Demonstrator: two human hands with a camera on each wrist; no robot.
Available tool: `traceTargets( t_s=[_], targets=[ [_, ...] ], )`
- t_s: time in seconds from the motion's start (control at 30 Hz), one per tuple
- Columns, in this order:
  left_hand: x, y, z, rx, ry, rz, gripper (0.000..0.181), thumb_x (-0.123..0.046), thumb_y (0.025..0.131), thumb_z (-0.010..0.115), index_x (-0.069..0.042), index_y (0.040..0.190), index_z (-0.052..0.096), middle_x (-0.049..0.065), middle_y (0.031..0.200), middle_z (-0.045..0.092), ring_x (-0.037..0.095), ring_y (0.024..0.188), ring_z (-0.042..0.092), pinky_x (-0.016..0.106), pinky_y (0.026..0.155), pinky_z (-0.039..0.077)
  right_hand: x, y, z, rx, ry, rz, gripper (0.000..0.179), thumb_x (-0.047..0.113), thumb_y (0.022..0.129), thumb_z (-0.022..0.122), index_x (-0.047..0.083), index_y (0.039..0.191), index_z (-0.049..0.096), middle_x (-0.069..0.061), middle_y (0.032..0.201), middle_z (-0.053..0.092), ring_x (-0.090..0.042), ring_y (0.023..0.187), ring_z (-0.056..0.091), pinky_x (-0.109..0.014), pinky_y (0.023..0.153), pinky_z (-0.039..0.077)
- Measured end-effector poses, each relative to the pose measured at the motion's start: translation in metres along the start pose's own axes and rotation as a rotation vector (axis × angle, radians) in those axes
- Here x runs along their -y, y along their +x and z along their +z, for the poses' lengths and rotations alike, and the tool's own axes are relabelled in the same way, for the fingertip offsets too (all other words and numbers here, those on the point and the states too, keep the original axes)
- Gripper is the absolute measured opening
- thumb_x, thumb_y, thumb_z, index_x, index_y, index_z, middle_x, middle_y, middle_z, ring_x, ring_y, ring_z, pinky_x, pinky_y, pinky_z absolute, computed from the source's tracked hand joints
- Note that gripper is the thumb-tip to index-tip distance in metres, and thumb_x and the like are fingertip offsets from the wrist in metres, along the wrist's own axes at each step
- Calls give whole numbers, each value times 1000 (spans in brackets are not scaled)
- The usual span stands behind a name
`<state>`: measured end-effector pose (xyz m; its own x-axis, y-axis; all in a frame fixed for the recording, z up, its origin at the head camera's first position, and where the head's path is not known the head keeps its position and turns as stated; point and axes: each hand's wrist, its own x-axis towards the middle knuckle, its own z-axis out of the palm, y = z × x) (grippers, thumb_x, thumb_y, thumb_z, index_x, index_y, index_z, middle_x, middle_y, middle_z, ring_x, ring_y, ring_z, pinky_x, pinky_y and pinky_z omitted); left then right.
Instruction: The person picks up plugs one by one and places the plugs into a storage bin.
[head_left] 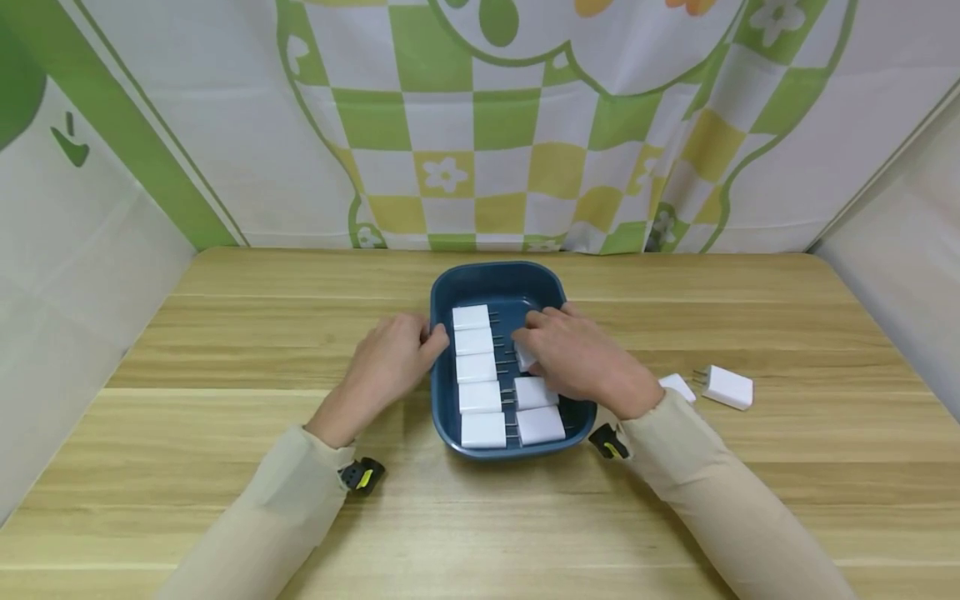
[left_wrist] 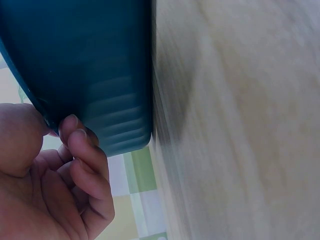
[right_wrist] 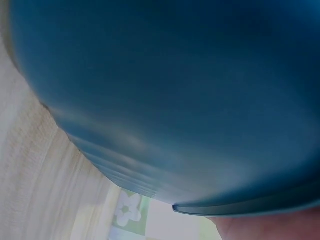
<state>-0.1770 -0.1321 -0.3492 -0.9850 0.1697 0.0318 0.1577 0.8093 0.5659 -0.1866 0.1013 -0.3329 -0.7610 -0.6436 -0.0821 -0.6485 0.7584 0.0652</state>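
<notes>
A dark blue plastic bin (head_left: pixel 498 454) stands on the table, with several white charger plugs (head_left: pixel 480 396) lined up along its left side, prongs to the right. Two more plugs (head_left: pixel 540 425) lie at its near right. My left hand (head_left: pixel 393 354) pinches the bin's left rim between thumb and fingers; the left wrist view shows this hand (left_wrist: pixel 65 175) against the outer wall. My right hand (head_left: pixel 577 354) reaches over the right rim and holds another charger plug (head_left: pixel 524 357) inside, partly covered by the fingers. In the right wrist view the bin wall (right_wrist: pixel 165 100) hides most of that hand.
Right of the bin, a charger plug (head_left: pixel 727 387) lies on the wooden table (head_left: pixel 225 333), and another plug (head_left: pixel 677 386) is partly hidden by my right sleeve. A patterned green and white curtain (head_left: pixel 495 125) hangs behind the table's far edge.
</notes>
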Motion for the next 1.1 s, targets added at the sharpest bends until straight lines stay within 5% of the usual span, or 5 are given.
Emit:
traceTargets(
  t_s=[1.1],
  targets=[
    [-1,1,0,3,4,-10,44,-26,102,50,-11,61,48,1,52,45,17,45,43,26,43,28,-5,5,0,47,98,8,37,19,90,78,8,125,70,-9,120,70,-24,108,64,-46,98,44]
  ],
)
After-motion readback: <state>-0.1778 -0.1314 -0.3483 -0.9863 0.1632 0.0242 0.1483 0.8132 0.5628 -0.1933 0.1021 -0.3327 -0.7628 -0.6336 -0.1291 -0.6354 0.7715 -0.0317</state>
